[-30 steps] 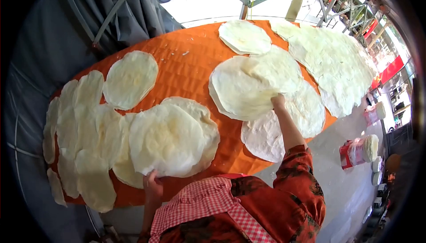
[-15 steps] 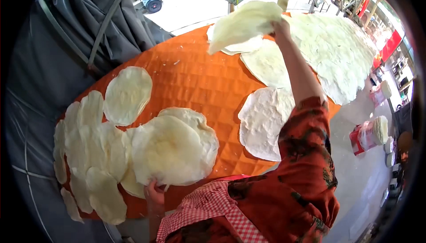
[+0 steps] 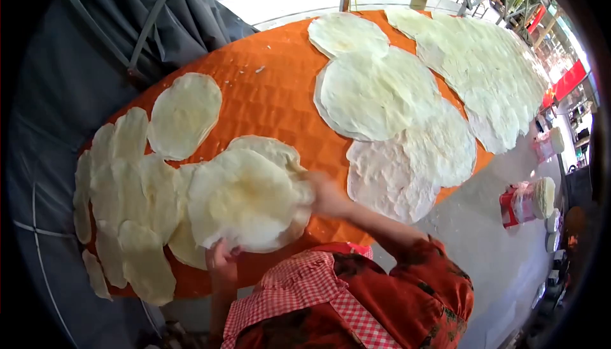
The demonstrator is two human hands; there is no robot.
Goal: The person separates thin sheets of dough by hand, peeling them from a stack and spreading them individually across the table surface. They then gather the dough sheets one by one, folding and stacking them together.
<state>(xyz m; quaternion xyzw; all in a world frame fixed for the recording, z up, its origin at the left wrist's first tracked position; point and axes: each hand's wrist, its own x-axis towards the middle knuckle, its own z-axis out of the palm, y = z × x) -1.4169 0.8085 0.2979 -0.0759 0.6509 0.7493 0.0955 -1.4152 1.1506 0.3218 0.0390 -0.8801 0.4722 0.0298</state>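
Observation:
My left hand (image 3: 223,256) is closed, pinching the near edge of a thin round flatbread-like sheet (image 3: 238,199). This sheet is pale with a yellowish middle, and it lies over other sheets on the orange cloth. At its right edge is my right hand (image 3: 324,195), smeared by motion, so its fingers cannot be made out. Just right of that hand lies a bumpy white stack (image 3: 385,180). Beyond it, a large pale sheet (image 3: 375,94) overlaps its neighbours.
An orange quilted cloth (image 3: 267,94) covers the table. Overlapping sheets (image 3: 137,190) spread at the left, and a broad layer of them (image 3: 490,69) covers the far right. A dark tarp (image 3: 76,107) borders the left side. Wrapped stacks (image 3: 527,201) stand at the right.
My right hand has let go of a sheet at the far side, which now lies over the stacks there. That hand has come back to the sheet by my left hand.

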